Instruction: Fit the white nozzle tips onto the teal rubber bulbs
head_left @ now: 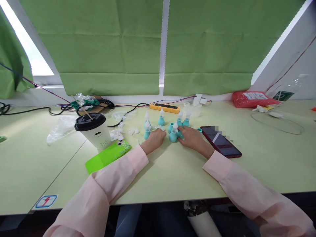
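Observation:
Several teal bulbs with clear pointed tips stand on the pale table (158, 177). My left hand (155, 140) rests among them with its fingers curled down; small clear pieces lie just beyond its fingertips, and what it grips, if anything, is hidden. One tipped bulb (147, 131) stands just left of it. My right hand (191, 136) has its fingers closed around a teal bulb (180, 134) that is partly covered by them. Against those fingers stands another tipped bulb (173, 135). Farther back are an upright bulb (161, 119) and one without a tip (171, 127).
A lidded paper cup (97, 135) and green phone case (107, 157) are at left, near crumpled plastic (60, 129). A dark phone (222, 143) lies at right. Behind are a yellow power strip (165, 107), cables, a red package (254, 99) and a bottle (287, 90).

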{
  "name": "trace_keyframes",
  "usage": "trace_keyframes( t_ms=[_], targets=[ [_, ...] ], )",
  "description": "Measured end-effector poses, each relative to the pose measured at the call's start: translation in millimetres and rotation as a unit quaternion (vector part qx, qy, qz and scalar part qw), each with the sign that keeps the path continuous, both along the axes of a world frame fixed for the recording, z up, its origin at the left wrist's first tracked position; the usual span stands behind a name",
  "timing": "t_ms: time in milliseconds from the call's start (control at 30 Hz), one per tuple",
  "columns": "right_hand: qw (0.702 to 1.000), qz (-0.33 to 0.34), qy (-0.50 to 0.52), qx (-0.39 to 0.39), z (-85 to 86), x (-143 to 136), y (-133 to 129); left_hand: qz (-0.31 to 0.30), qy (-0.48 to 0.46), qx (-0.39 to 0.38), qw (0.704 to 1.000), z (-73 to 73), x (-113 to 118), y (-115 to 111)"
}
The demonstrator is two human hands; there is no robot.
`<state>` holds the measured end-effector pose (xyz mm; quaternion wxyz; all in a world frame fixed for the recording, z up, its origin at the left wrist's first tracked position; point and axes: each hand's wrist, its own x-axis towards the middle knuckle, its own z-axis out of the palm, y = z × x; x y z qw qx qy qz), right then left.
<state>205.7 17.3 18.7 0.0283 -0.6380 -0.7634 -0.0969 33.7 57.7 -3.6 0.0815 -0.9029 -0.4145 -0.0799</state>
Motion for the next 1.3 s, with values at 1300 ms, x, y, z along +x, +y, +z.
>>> trace_keyframes(
  t_ms=[1300],
  targets=[
    [0.854,0.273,0.237,0.374,1.5,-10,-30,-0.051,-0.328,-0.12,0.936,57.5,-23,-56]
  ],
)
